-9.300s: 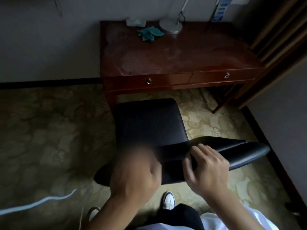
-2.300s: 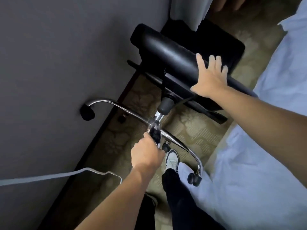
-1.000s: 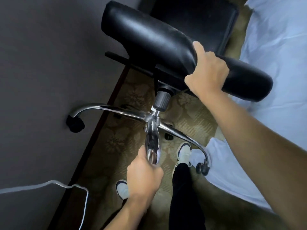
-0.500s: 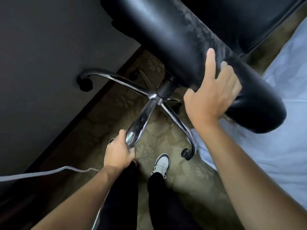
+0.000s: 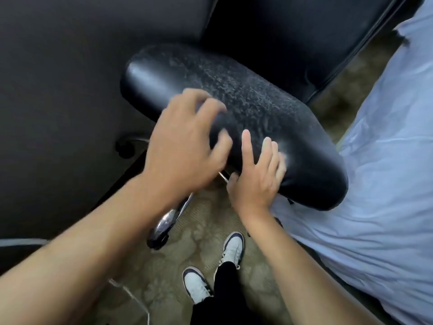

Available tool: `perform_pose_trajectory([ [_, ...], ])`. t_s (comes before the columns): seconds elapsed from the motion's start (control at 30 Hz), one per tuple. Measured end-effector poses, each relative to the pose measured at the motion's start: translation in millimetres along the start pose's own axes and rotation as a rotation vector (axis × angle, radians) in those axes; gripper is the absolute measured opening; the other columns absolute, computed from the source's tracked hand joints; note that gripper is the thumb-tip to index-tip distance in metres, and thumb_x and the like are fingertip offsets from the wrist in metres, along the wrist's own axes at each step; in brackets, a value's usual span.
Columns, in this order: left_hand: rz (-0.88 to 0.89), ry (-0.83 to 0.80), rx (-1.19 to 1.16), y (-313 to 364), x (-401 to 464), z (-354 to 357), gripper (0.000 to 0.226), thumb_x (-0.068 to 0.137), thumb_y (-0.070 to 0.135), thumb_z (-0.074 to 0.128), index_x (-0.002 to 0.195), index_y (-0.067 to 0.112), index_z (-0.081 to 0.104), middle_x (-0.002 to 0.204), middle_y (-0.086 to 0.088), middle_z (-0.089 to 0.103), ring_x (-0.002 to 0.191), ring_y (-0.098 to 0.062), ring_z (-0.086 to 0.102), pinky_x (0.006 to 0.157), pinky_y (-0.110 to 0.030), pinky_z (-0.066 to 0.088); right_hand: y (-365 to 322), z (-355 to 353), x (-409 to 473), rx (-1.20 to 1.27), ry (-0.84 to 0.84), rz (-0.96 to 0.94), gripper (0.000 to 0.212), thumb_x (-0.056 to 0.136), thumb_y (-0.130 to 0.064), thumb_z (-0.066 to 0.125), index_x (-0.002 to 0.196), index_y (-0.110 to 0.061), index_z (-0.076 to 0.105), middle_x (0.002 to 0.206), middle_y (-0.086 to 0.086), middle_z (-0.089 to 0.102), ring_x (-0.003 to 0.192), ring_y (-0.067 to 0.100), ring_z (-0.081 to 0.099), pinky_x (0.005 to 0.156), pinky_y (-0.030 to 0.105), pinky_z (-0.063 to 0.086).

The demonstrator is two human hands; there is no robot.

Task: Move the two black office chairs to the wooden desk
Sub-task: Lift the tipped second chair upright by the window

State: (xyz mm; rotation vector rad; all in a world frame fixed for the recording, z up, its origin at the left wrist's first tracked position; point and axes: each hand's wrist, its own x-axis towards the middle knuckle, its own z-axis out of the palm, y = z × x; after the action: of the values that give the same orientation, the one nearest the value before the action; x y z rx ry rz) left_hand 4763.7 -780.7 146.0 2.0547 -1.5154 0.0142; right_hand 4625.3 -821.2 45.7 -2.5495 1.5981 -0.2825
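Observation:
One black office chair fills the upper middle of the head view, its padded backrest [image 5: 234,95] facing me and its seat [image 5: 293,31] beyond. My right hand [image 5: 257,177] grips the backrest's near edge, fingers flat on the padding and thumb underneath. My left hand [image 5: 185,146] is blurred, with fingers spread and curled over the backrest's left half. A chrome base leg [image 5: 168,219] with a castor shows below my hands. The wooden desk and the other chair are out of view.
A dark wall [image 5: 58,90] runs close along the left, with a castor [image 5: 124,146] near its skirting. A bed with a pale blue sheet [image 5: 375,160] crowds the right. My feet [image 5: 232,249] stand on patterned carpet; a white cable [image 5: 131,294] lies at the lower left.
My left hand has let go of the chrome base leg and risen onto the backrest. The chair has tipped back upright and sits closer to me. My right hand stays on the backrest.

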Motion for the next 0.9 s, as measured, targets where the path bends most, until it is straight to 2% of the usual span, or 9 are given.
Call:
perform_pose_trajectory([
  [0.03, -0.075, -0.012, 0.105, -13, 23, -1, 0.043, 0.086, 0.036, 0.051, 0.123, 0.015, 0.058, 0.129, -0.014, 0.052, 0.117, -0.034, 0.048, 0.095, -0.043, 0.037, 0, -1, -5, -0.013, -0.040, -0.004, 0.098, 0.068, -0.019, 0.073, 0.151, -0.027, 0.022, 0.147, 0.023, 0.035, 0.138, 0.037, 0.029, 0.113, 0.047, 0.017],
  [0.1, -0.266, -0.231, 0.306, -41, 41, 8, 0.056, 0.093, 0.045, 0.043, 0.145, 0.023, 0.039, 0.151, -0.018, 0.031, 0.140, -0.035, 0.024, 0.109, -0.050, 0.021, -1, 0, -13, -0.022, -0.049, -0.008, 0.097, 0.068, -0.017, 0.067, 0.152, -0.027, 0.019, 0.148, 0.024, 0.033, 0.139, 0.038, 0.027, 0.114, 0.048, 0.016],
  [0.17, -0.296, -0.382, 0.414, -62, 29, 25, 0.061, 0.097, 0.055, 0.031, 0.152, 0.032, 0.023, 0.160, -0.016, 0.013, 0.147, -0.033, 0.003, 0.115, -0.054, 0.003, -4, 2, -21, -0.024, -0.048, -0.020, 0.095, 0.067, -0.016, 0.061, 0.152, -0.026, 0.019, 0.148, 0.025, 0.033, 0.139, 0.039, 0.026, 0.115, 0.049, 0.016],
  [0.23, -0.259, -0.406, 0.441, -73, 13, 34, 0.066, 0.094, 0.064, 0.021, 0.153, 0.035, 0.017, 0.161, -0.015, 0.010, 0.148, -0.034, -0.002, 0.115, -0.055, -0.003, -7, 3, -29, -0.025, -0.057, -0.029, 0.093, 0.068, -0.016, 0.058, 0.152, -0.025, 0.019, 0.149, 0.027, 0.031, 0.139, 0.040, 0.025, 0.115, 0.050, 0.015],
  [0.4, -0.278, -0.439, 0.461, -91, -20, 21, 0.071, 0.091, 0.070, 0.012, 0.153, 0.036, 0.011, 0.162, -0.014, 0.007, 0.148, -0.033, -0.003, 0.115, -0.056, -0.003, -25, 0, -63, -0.010, -0.157, -0.056, 0.094, 0.068, -0.015, 0.055, 0.153, -0.024, 0.017, 0.150, 0.030, 0.028, 0.141, 0.041, 0.022, 0.116, 0.051, 0.013],
  [0.53, -0.303, -0.483, 0.463, -104, -53, 9, 0.072, 0.089, 0.072, 0.008, 0.153, 0.039, 0.007, 0.163, -0.011, 0.003, 0.148, -0.030, -0.007, 0.115, -0.054, -0.003, -31, 1, -92, -0.028, -0.224, -0.116, 0.106, 0.063, -0.008, 0.061, 0.154, -0.026, 0.011, 0.153, 0.030, 0.024, 0.143, 0.040, 0.019, 0.117, 0.049, 0.012],
  [0.67, -0.383, -0.638, 0.524, -110, -77, -11, 0.074, 0.088, 0.072, 0.014, 0.153, 0.037, 0.008, 0.162, -0.009, 0.003, 0.148, -0.029, -0.004, 0.115, -0.053, 0.008, -39, -17, -123, 0.019, -0.365, -0.183, 0.104, 0.060, -0.003, 0.063, 0.152, -0.027, 0.020, 0.154, 0.025, 0.026, 0.144, 0.037, 0.021, 0.114, 0.045, 0.021],
  [0.77, -0.468, -0.780, 0.483, -95, -82, -31, 0.072, 0.089, 0.067, 0.034, 0.151, 0.035, 0.016, 0.160, -0.007, 0.014, 0.146, -0.027, 0.010, 0.111, -0.051, 0.020, -46, -47, -129, 0.108, -0.536, -0.165, 0.084, 0.077, -0.017, 0.057, 0.150, -0.030, 0.019, 0.156, 0.015, 0.022, 0.145, 0.031, 0.015, 0.112, 0.044, 0.024],
  [0.9, -0.510, -0.687, 0.250, -49, -86, -60, 0.060, 0.091, 0.051, 0.048, 0.145, 0.027, 0.037, 0.147, -0.007, 0.038, 0.133, -0.028, 0.038, 0.103, -0.045, 0.035, -47, -102, -103, 0.215, -0.515, -0.134, 0.066, 0.089, -0.025, 0.050, 0.149, -0.027, 0.023, 0.149, 0.005, 0.030, 0.137, 0.022, 0.024, 0.107, 0.039, 0.031],
])
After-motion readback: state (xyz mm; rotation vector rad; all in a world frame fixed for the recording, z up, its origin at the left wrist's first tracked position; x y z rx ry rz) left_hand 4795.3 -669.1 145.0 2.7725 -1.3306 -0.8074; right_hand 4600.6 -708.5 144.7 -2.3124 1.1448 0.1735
